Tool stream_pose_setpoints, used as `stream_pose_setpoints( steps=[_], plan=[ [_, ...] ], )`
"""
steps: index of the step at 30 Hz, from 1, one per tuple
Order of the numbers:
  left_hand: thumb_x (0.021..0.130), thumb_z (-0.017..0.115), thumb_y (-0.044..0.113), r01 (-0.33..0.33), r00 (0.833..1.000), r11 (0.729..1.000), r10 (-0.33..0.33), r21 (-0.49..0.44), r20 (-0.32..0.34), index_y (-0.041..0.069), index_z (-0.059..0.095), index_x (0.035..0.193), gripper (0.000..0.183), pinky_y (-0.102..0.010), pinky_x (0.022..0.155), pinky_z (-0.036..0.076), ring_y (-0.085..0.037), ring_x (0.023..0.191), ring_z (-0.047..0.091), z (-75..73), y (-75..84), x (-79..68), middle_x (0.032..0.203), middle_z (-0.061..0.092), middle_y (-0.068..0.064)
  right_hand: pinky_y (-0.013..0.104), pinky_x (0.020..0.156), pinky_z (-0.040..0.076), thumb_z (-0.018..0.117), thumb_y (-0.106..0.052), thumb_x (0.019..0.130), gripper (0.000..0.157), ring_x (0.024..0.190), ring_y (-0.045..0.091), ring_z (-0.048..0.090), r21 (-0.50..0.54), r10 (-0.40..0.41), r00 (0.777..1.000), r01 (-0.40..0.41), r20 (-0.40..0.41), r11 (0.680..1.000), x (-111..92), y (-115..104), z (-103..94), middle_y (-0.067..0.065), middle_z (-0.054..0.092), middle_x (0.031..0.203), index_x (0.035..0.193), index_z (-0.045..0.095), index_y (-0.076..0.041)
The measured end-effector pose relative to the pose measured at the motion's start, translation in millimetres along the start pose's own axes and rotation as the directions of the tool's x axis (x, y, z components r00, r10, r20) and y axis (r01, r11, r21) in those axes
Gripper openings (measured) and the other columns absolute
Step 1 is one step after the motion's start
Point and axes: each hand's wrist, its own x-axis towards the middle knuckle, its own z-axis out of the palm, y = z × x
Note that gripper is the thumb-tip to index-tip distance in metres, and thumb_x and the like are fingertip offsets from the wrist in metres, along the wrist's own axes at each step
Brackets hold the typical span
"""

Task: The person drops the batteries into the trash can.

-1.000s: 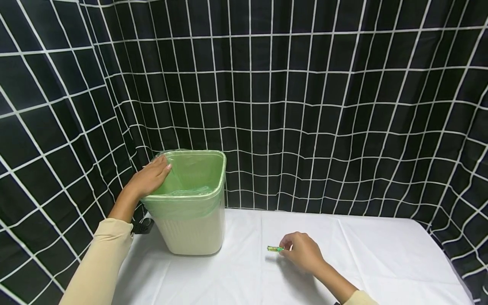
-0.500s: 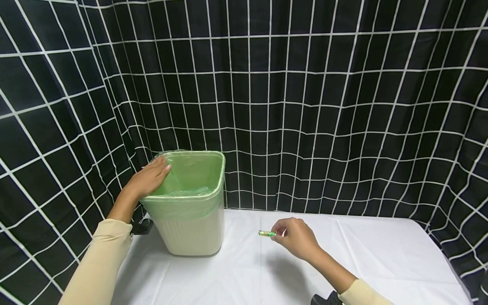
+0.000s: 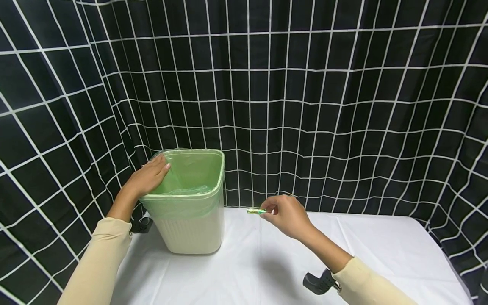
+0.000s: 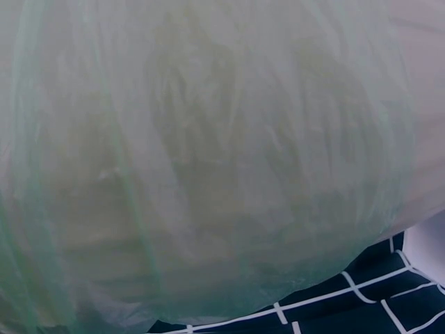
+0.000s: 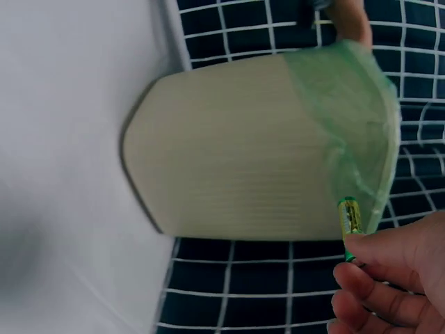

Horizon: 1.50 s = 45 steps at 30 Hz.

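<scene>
A green and yellow cylindrical battery (image 3: 256, 211) is pinched by one end between the thumb and fingers of my right hand (image 3: 288, 217), raised above the table to the right of the bin. The right wrist view shows the battery (image 5: 350, 217) pointing away from the thumb, in front of the bin's side. My left hand (image 3: 149, 176) rests on the left rim of a cream trash bin (image 3: 194, 233), its fingers lying along the edge. A thin green bag (image 3: 187, 169) lines the bin and folds over its rim. Only the bag's outside (image 4: 208, 153) fills most of the left wrist view.
The bin stands upright on a table with a white cloth (image 3: 343, 245), towards the left. Black curtains (image 3: 305, 106) with a white grid hang behind and at both sides. A black wrist device (image 3: 319, 283) sits below the right forearm.
My right hand has lifted the battery up from near the table and carried it a little to the left, away from me. The left hand and the bin have stayed in place.
</scene>
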Motion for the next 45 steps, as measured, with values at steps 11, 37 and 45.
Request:
stream_pose_setpoints(
  steps=[11,37,45],
  plan=[
    [0.113,0.022,0.034,0.000,1.000,1.000,0.000,-0.007,0.006,-0.018,0.019,0.152,0.065,-0.056,0.124,0.013,-0.048,0.151,0.012,0.6,-0.2,-2.3,0.162,0.014,-0.034,0.028,0.057,0.047,0.081,-0.007,0.084,0.008,0.067,0.007,0.057,0.011,-0.090,0.995,0.090,-0.032,0.996,26.5,-26.3,-19.2,-0.007,0.069,0.074,0.090,0.078,-0.011],
    [0.113,0.023,0.033,-0.004,1.000,1.000,0.004,0.000,-0.012,-0.017,0.019,0.153,0.064,-0.055,0.124,0.014,-0.046,0.152,0.012,-1.2,0.4,-0.5,0.163,0.015,-0.032,0.030,0.051,0.044,0.082,-0.010,0.086,0.006,0.060,0.009,0.058,-0.041,-0.166,0.983,0.164,-0.077,0.986,90.6,-86.1,-17.1,-0.004,0.074,0.078,0.091,0.079,-0.013],
    [0.113,0.022,0.033,0.001,1.000,1.000,-0.001,0.000,-0.006,-0.017,0.020,0.153,0.064,-0.055,0.124,0.013,-0.046,0.152,0.012,-1.9,-1.7,0.1,0.163,0.015,-0.032,0.033,0.058,0.051,0.083,-0.009,0.085,0.010,0.075,0.013,0.068,-0.035,-0.169,0.984,0.168,-0.048,0.985,105.3,-88.4,-4.9,-0.003,0.076,0.082,0.094,0.080,-0.012]
  ],
)
